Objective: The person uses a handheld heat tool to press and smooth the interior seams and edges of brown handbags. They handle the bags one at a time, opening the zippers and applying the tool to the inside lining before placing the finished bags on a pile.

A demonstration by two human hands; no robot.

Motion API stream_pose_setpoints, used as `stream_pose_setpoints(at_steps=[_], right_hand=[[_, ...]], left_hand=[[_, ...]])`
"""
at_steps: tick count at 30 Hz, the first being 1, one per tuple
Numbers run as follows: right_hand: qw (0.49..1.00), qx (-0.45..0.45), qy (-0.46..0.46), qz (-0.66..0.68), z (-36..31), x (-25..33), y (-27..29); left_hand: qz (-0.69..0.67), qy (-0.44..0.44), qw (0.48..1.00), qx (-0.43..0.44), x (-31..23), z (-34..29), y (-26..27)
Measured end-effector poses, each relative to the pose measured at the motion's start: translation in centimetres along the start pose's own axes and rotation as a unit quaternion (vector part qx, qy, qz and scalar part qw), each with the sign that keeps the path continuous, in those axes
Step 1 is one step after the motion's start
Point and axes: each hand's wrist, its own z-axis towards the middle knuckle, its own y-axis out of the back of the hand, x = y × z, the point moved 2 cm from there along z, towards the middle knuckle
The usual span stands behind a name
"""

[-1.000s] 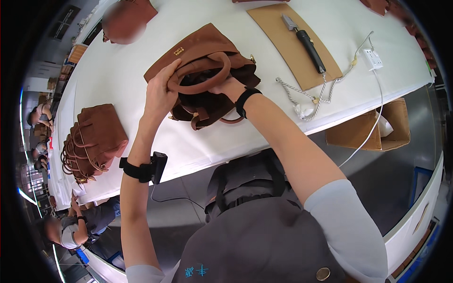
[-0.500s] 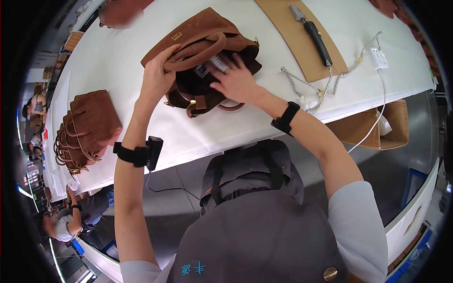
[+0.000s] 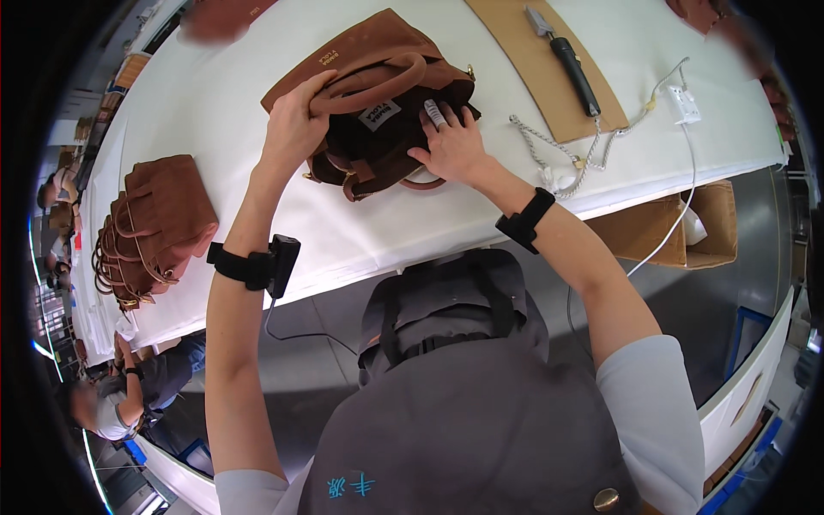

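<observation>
A brown handbag (image 3: 359,53) lies tilted on the white table with its mouth open toward me. My left hand (image 3: 296,120) is closed on the bag's left side, by the base of its rolled handle (image 3: 378,90). My right hand (image 3: 457,148) reaches into the right part of the opening, fingers apart and thumb spread. One of its fingers wears a white wrap (image 3: 434,114). Inside, a white label (image 3: 378,114) shows against the dark lining. A zipper end with a tab (image 3: 360,176) hangs at the near edge.
More brown handbags (image 3: 163,215) stand bunched at the left. At the back right, a black-handled tool with a metal head (image 3: 573,75) rests on a cardboard strip (image 3: 592,116). Its braided cord runs near a white power strip (image 3: 684,105). Below the edge sits a cardboard box (image 3: 712,223).
My right hand has shifted right from the middle of the opening, uncovering the inner label. My left hand keeps its hold, and the bag has shifted slightly.
</observation>
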Motion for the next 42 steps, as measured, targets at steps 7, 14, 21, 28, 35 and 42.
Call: stream_pose_setpoints(at_steps=[7, 14, 21, 28, 35, 42], right_hand=[[0.997, 0.079, 0.008, -0.005, -0.9, 1.8, 1.3], [0.994, 0.083, 0.063, 0.016, -1.8, 2.3, 1.2], [0.999, 0.022, 0.016, 0.043, -1.0, -0.9, 2.2], [0.992, -0.110, 0.025, 0.050, -0.3, -2.3, 1.2], [0.940, -0.259, -0.222, 0.002, -1.6, -14.6, 7.8], [0.931, 0.044, -0.360, -0.038, -3.3, -23.7, 5.1]], left_hand=[[-0.002, 0.010, 1.000, -0.001, 0.0, -0.1, -0.2], [-0.004, 0.011, 1.000, 0.002, -0.1, -0.3, -0.3], [-0.007, 0.016, 1.000, 0.007, -0.3, -0.2, -0.3], [-0.003, 0.018, 1.000, 0.021, -0.9, 0.0, -0.4], [-0.010, 0.037, 0.999, 0.011, -0.9, -0.6, -0.3], [-0.017, 0.039, 0.999, 0.001, -0.8, -0.3, -0.4]])
